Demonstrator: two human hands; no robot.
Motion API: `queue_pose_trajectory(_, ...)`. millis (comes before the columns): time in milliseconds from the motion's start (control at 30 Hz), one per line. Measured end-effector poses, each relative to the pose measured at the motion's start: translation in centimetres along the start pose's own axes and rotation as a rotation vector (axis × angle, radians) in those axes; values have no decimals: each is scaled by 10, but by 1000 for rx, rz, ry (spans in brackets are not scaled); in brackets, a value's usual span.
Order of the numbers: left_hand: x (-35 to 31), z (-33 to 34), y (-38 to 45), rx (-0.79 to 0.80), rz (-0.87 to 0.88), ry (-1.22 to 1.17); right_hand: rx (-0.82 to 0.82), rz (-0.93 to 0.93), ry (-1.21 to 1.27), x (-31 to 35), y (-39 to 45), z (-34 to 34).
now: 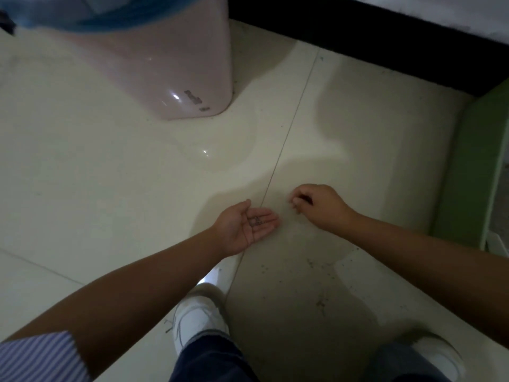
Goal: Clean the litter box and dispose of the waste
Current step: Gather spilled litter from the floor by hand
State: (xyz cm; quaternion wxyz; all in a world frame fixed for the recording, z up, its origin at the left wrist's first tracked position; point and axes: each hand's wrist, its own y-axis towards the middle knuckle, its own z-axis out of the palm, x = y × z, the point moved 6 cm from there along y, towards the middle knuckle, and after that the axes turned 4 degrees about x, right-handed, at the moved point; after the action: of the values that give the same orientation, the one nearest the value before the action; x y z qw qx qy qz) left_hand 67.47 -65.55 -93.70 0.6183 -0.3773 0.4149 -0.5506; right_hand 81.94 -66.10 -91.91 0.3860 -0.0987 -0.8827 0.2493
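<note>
Resting palm-up with straight fingers, left hand (246, 226) carries a small heap of litter grains (256, 220) in its hollow. Pink bin (154, 64), blue-lined at the rim, stands well beyond and left of that palm. Right hand (316, 206), just right of it and apart, hovers knuckles-up with fingertips pinched together low over the cream floor tiles (358, 150); whether they hold a grain cannot be told. Scattered litter specks (321, 303) lie nearer the body, below the right wrist. Two white shoes below.

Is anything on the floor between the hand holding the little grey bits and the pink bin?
No. Only bare cream tiled floor lies between the left hand, cupping small grey litter grains, and the pink plastic bin.
</note>
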Motion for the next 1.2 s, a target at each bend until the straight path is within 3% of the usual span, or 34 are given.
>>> queue_pose_trajectory(67,6,7,-1,21,-19,3,42,-7,72,8,-6,1)
queue_pose_trajectory(133,13,12,1,52,-34,4,-22,13,47,2,-11,-9)
queue_pose_trajectory(267,7,6,8,53,1,29,-112,68,-197,-27,-13,-28)
queue_pose_trajectory(633,9,-12,4,33,4,85,-18,-192,-565,-33,-14,-7)
queue_pose_trajectory(867,6,-5,5,50,-3,60,22,-210,-622,-29,-15,-5)
queue_pose_trajectory(1200,8,-3,2,78,-76,84,-20,-47,-546,-24,-11,-6)
